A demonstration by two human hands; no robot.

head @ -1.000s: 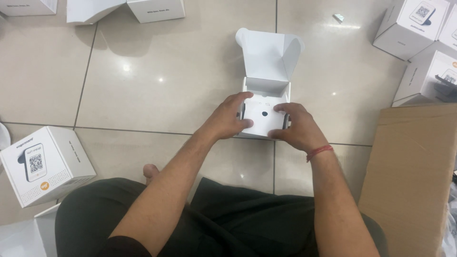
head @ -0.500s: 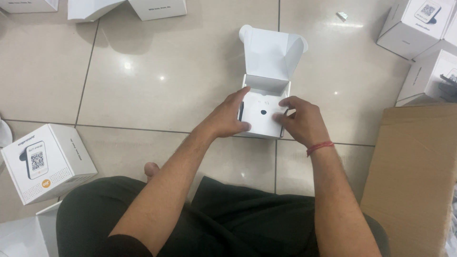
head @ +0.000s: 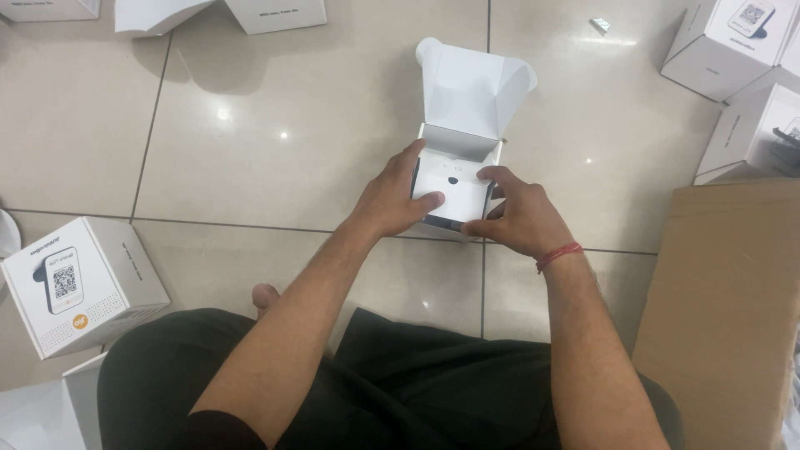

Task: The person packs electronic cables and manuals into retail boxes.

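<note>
On the tiled floor (head: 250,150) before the person's knees, the open white box (head: 454,192) has its lid up and a white insert seated inside, left hand (head: 392,196) gripping its left side and right hand (head: 517,218) clasping its near-right corner.

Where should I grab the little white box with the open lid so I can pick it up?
Grab the open white box by its two side walls, low down, coming from above with a hand on each side, where the left hand and right hand already sit. The lid flap stands up at the back and looks thin, so it would probably bend.
</note>
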